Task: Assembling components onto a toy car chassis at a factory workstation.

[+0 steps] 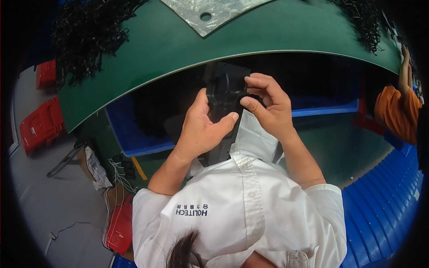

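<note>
Two bare hands meet over a black part (219,93) held in front of the person's lap, just under the near edge of the green table (178,60). The left hand (196,131) is closed about the part's left side, its fingers along the edge and its thumb stretched across the face toward the right. The right hand (273,107) curls at the part's right side, thumb and forefinger set a little apart, their tips at its edge; the space between them is dark, so I cannot tell whether it grips the part or something small beside it. The part looks long (its upper end is the clearer one, with a raised curved ridge), and it runs down toward the white shirt (250,196).

On the table, a heap of black pieces (89,35) lies at the left and spills over the edge, while another heap (364,22) sits at the right. A metal plate (212,13) with a round hole lies between them. Beneath the table is a blue tray (154,146). Red stools (42,127) stand off to the left, near white cables (118,172). At the far right, a co-worker's orange sleeve (393,107) shows beside the table.
</note>
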`<control>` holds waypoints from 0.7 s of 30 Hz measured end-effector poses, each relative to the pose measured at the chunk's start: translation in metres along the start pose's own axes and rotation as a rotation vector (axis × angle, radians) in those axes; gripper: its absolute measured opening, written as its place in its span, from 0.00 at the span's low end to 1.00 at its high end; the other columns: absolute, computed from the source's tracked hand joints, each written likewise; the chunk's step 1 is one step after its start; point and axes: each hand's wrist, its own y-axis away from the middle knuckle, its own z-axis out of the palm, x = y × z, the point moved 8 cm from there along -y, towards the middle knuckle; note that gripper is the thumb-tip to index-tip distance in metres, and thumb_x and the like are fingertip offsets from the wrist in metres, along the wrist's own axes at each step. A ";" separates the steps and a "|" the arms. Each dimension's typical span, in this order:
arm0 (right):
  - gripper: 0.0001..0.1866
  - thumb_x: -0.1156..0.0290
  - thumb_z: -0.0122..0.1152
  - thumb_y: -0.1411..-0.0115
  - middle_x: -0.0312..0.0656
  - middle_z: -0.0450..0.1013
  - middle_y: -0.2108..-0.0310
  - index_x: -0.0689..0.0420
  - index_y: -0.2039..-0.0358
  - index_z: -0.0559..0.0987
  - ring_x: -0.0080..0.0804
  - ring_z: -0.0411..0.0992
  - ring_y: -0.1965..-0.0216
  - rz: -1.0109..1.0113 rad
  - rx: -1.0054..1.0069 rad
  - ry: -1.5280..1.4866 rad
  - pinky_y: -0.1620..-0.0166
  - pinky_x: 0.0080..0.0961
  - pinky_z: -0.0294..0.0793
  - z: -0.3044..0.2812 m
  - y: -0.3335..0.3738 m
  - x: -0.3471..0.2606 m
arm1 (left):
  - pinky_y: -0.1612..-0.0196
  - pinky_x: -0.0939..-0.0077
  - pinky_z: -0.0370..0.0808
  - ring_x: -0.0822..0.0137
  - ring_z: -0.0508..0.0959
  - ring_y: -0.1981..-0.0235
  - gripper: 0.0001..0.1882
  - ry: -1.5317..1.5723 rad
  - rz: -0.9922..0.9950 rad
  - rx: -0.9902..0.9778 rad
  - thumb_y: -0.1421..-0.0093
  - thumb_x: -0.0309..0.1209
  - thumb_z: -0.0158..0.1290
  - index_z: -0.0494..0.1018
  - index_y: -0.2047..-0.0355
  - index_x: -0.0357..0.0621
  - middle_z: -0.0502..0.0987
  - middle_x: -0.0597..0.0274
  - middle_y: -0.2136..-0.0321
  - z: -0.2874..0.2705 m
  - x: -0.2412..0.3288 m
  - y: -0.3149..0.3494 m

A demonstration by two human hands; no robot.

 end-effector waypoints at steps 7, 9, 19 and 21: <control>0.19 0.80 0.65 0.51 0.41 0.68 0.57 0.62 0.56 0.74 0.25 0.72 0.61 0.042 -0.008 -0.034 0.56 0.20 0.74 0.001 0.000 0.003 | 0.57 0.80 0.71 0.75 0.72 0.62 0.21 0.115 -0.077 -0.042 0.50 0.19 0.52 0.63 0.55 0.35 0.72 0.61 0.62 0.000 -0.004 0.002; 0.19 0.78 0.66 0.51 0.42 0.68 0.57 0.61 0.57 0.74 0.25 0.72 0.62 0.029 -0.017 -0.002 0.56 0.19 0.75 0.002 -0.001 0.002 | 0.58 0.80 0.71 0.76 0.72 0.62 0.20 0.097 -0.078 -0.032 0.50 0.19 0.52 0.63 0.55 0.35 0.72 0.61 0.62 -0.001 -0.005 0.002; 0.22 0.80 0.65 0.50 0.43 0.65 0.52 0.63 0.53 0.72 0.24 0.69 0.57 0.029 -0.078 0.053 0.51 0.19 0.70 0.004 0.003 -0.002 | 0.59 0.80 0.71 0.75 0.72 0.63 0.18 0.039 -0.100 0.042 0.50 0.21 0.53 0.65 0.58 0.34 0.73 0.61 0.64 -0.005 -0.009 0.004; 0.22 0.79 0.65 0.50 0.43 0.65 0.53 0.63 0.53 0.72 0.24 0.69 0.57 0.011 -0.080 0.078 0.51 0.19 0.70 0.004 0.002 -0.004 | 0.59 0.80 0.71 0.75 0.73 0.63 0.18 0.036 -0.086 0.050 0.50 0.21 0.53 0.65 0.58 0.34 0.74 0.61 0.64 -0.005 -0.008 0.003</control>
